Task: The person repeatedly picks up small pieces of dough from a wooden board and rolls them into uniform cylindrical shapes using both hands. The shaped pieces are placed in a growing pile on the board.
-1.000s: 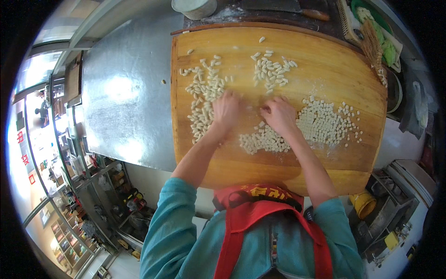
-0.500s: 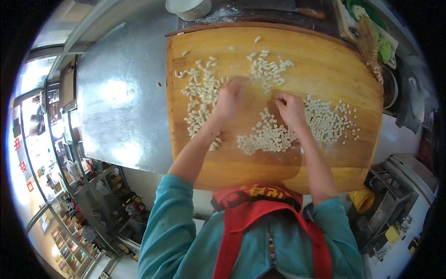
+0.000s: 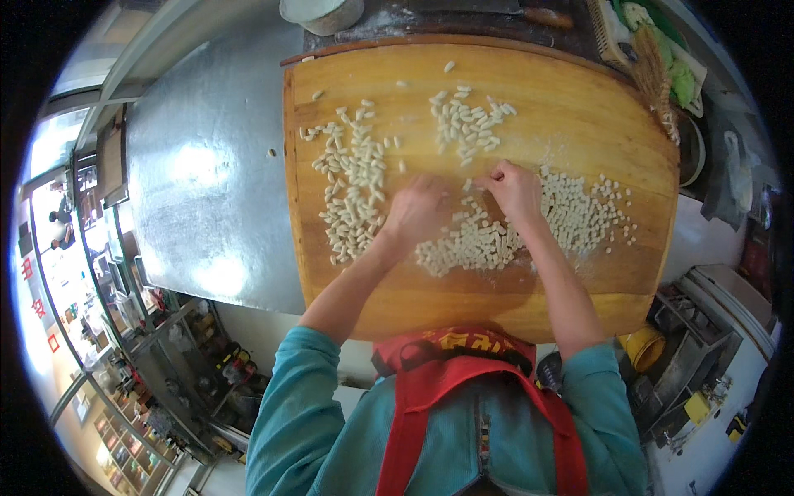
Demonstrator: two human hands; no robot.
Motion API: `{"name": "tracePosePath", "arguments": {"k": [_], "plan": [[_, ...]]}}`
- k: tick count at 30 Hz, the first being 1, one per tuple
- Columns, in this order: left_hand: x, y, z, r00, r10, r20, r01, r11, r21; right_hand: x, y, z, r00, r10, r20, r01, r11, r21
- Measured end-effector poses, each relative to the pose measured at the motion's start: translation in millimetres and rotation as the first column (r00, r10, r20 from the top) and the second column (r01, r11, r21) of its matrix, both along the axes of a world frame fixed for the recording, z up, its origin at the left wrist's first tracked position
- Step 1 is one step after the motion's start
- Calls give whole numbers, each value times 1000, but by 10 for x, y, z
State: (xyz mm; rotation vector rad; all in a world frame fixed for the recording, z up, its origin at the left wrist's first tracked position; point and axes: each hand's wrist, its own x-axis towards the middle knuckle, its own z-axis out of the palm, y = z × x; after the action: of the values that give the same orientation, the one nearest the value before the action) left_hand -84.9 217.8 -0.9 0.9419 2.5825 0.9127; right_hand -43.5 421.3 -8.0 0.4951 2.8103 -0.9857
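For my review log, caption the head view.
Left hand and right hand over a wooden board scattered with dough pieces.

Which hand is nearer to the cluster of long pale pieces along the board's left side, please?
Left. The left hand is just right of that cluster; the right hand is farther off to the right, by the small pale cubes.

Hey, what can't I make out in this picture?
Head view:
- Left hand: motion blur hides whether it grips anything.
- Right hand: too small to show any pinched piece.
- White pieces: some hidden under the right wrist.
- Bowl: cut off by the top edge.
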Motion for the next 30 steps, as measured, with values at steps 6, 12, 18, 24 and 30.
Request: {"name": "tracePosePath", "arguments": {"k": [6, 12, 18, 24, 30], "plan": [[68, -92, -112, 995, -59, 76, 62, 998, -33, -210, -12, -52, 997, -41, 70, 34, 995, 90], [34, -8, 127, 981, 170, 89, -161, 981, -107, -25, -108, 6, 979, -202, -30, 168, 881, -443], [-133, 66, 155, 965, 255, -60, -262, 948, -181, 4, -377, 140, 992, -9, 125, 0, 997, 72], [-177, 197, 57, 943, 327, -65, -333, 925, -183, 96, -212, -42, 995, -84, -53, 77, 991, -111], [-57, 224, -96, 915, 347, 205, -392, 886, 249, 219, -69, -35, 994, 43, -105, -48, 998, -44]]}}
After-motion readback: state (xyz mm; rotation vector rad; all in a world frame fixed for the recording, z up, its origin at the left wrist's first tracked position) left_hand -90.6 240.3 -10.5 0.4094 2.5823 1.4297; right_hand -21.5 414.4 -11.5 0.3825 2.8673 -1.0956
